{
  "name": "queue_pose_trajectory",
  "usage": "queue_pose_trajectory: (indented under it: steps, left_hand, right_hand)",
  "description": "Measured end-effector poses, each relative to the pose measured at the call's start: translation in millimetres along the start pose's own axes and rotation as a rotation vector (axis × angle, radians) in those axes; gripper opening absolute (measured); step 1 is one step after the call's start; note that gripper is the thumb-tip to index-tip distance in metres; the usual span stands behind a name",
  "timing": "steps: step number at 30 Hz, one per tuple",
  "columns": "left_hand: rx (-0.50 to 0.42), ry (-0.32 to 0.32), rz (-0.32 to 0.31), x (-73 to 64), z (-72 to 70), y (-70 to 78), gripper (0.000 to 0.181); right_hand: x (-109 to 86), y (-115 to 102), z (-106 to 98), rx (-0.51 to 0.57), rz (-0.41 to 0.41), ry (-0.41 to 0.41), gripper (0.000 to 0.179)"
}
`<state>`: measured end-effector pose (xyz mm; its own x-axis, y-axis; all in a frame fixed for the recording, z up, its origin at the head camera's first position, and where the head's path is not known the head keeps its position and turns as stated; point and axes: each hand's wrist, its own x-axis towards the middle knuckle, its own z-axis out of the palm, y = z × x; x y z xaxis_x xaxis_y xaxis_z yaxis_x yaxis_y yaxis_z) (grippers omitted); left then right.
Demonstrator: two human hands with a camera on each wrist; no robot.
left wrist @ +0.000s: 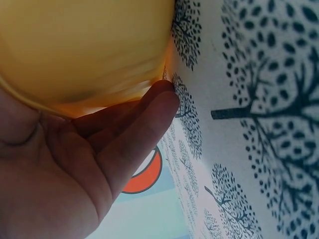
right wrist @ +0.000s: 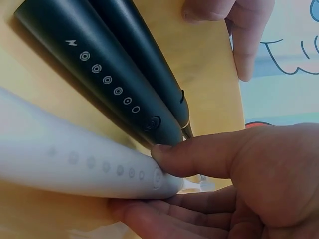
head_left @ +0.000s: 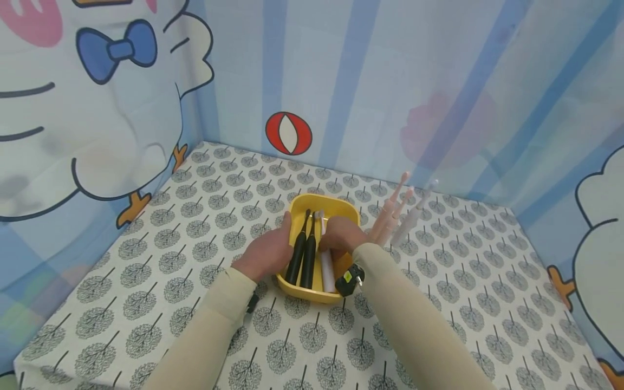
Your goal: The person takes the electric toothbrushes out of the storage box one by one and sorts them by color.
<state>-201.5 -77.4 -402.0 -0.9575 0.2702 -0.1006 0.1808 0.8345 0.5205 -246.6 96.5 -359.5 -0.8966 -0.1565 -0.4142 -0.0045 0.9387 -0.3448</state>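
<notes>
A yellow plastic bin [head_left: 311, 296] sits on the table. My left hand [head_left: 268, 250] grips its left wall, with the thumb over the rim and the fingers along the outside, as the left wrist view shows. Inside the bin, two black electric toothbrushes [head_left: 309, 261] lie side by side, heads toward the far end. Next to them is a white electric toothbrush [head_left: 327, 273]. My right hand [head_left: 345, 236] reaches into the bin and pinches this white handle [right wrist: 84, 159] between thumb and fingers, near its button. In the head view, part of it is behind the hand.
Right of the bin stand two pink electric toothbrushes [head_left: 385, 218] and a white one [head_left: 408, 223], their lower ends partly behind my right arm. A tree-print cloth [head_left: 205, 303] covers the table. Printed curtains [head_left: 312, 70] hang behind and at both sides.
</notes>
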Motion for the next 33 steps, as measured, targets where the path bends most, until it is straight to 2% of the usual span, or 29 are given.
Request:
queue_pose_trajectory:
  steps: [4, 8, 14, 23, 33]
  left_hand:
    - [0.003, -0.006, 0.004, 0.8, 1.1, 0.6, 0.079]
    - [0.005, -0.01, -0.001, 0.8, 1.8, 1.4, 0.079]
    - [-0.003, -0.016, -0.011, 1.3, 2.4, 0.2, 0.08]
    - [-0.008, -0.011, -0.008, -0.3, 2.0, -0.3, 0.079]
    - [-0.019, 0.003, -0.002, -1.1, 1.1, -0.4, 0.079]
  right_hand:
    - [-1.4, 2, 0, 0.012, 0.015, -0.002, 0.011]
    - [-2.7, 6, 0, 0.001, -0.003, 0.021, 0.012]
    - [-5.3, 11, -3, 0.064, -0.014, 0.069, 0.014]
    - [-13.3, 17, -10, 0.082, -0.115, 0.142, 0.015]
    - [-26.8, 15, -19, 0.203, -0.139, 0.179, 0.016]
